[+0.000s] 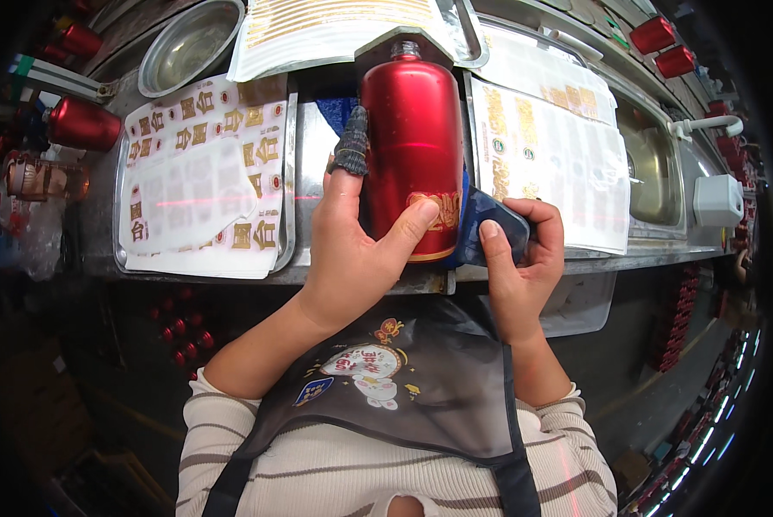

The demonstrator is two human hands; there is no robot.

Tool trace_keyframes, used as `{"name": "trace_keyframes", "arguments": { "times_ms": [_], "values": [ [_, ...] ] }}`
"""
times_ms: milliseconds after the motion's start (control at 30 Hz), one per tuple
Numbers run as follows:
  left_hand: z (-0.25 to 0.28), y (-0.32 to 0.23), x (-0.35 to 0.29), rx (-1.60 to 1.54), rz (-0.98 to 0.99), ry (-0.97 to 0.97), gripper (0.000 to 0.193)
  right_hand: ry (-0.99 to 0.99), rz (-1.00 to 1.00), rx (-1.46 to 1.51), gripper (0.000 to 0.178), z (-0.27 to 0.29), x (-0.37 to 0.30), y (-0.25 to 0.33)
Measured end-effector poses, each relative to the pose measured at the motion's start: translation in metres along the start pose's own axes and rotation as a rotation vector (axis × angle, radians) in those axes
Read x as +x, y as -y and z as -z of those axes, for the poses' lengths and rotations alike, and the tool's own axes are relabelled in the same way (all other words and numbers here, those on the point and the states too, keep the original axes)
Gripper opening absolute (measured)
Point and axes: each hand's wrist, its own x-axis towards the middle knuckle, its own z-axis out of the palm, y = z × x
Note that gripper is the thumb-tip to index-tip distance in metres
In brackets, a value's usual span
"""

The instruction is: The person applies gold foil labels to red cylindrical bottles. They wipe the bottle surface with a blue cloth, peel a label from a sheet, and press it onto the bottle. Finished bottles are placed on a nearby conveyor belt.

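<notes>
A glossy red bottle (411, 138) lies with its bare threaded neck pointing away from me and its base toward me. My left hand (352, 233) grips it from the left side, a dark knitted finger cot on one finger. The left thumb presses on a gold decal (436, 210) near the base. Between thumb and fingers, my right hand (524, 250) pinches a flat dark blue scraper-like piece (495, 226). That piece touches or nearly touches the bottle's lower right side; its inner edge is partly hidden.
A metal tray (288, 189) with gold decal sheets (205, 181) lies left, and more decal sheets (567, 164) lie right. Behind are a steel bowl (192, 47) and striped sheets (335, 34). A sink (649, 164) and white jug (718, 201) stand right; another red bottle (85, 124) is left.
</notes>
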Motion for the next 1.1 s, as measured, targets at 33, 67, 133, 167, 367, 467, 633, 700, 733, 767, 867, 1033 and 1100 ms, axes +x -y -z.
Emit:
{"name": "trace_keyframes", "arguments": {
  "times_ms": [33,67,133,167,367,467,633,700,733,767,867,1033,1100],
  "values": [
    [-0.001,-0.002,0.000,-0.055,-0.008,-0.008,0.051,-0.001,0.000,0.005,0.026,-0.001,-0.001,0.000],
    [-0.001,-0.002,0.000,-0.110,-0.016,-0.017,0.051,-0.002,0.000,0.010,0.026,-0.002,-0.001,0.000],
    [0.003,0.000,0.000,-0.055,-0.059,0.003,0.051,-0.002,0.003,0.007,0.026,-0.003,-0.002,-0.001],
    [0.003,0.000,0.000,-0.051,-0.061,0.007,0.050,0.000,0.006,-0.001,0.026,-0.002,-0.001,-0.001],
    [0.003,-0.002,0.002,0.043,-0.066,0.014,0.051,-0.045,-0.009,-0.044,0.026,0.000,0.002,-0.005],
    [0.003,0.003,0.000,0.016,-0.043,-0.002,0.053,-0.037,-0.001,-0.082,0.025,-0.002,0.001,-0.003],
    [0.002,0.007,0.000,-0.065,-0.078,-0.025,0.051,-0.041,0.122,-0.187,0.026,-0.010,-0.006,-0.004],
    [0.000,0.008,-0.001,-0.046,-0.077,-0.036,0.049,-0.044,0.292,-0.302,0.027,-0.011,-0.009,-0.008],
    [0.000,0.009,-0.001,-0.037,-0.071,-0.039,0.048,-0.053,0.348,-0.410,0.029,-0.014,-0.012,-0.002],
    [0.000,0.010,-0.002,-0.027,-0.065,-0.042,0.048,-0.035,0.429,-0.454,0.030,-0.017,-0.010,0.001],
    [0.002,0.011,-0.001,-0.073,-0.048,0.000,0.045,0.011,0.574,-0.537,0.035,-0.028,-0.010,0.010],
    [0.019,0.016,0.002,-0.125,0.009,0.133,0.053,0.255,0.604,-0.518,0.035,-0.029,-0.003,0.034],
    [0.027,0.011,0.004,-0.256,0.080,0.205,0.059,0.230,0.607,-0.530,0.033,-0.021,-0.001,0.031]
  ]
}}
